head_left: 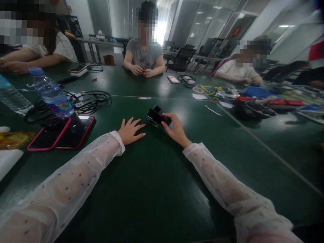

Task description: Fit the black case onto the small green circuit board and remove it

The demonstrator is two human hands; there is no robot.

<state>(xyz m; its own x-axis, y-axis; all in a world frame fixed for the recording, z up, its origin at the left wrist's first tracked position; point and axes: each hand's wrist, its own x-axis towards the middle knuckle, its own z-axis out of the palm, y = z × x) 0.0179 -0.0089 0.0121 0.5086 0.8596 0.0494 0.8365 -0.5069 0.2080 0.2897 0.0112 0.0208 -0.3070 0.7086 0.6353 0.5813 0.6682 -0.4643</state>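
A small black device on a circuit board (157,117) rests on the dark green table (154,192) in front of me. My right hand (175,129) grips its right side with thumb and fingers curled round it. My left hand (130,131) lies flat on the table just left of the device, fingers spread and holding nothing. Both of my arms wear sheer white dotted sleeves.
Two phones in red cases (61,133) lie at the left, beside a water bottle (51,93) and black cables (88,102). A second bottle (8,95) lies further left. Three people sit round the table. Tools, parts and a metal wrench (212,110) clutter the right side.
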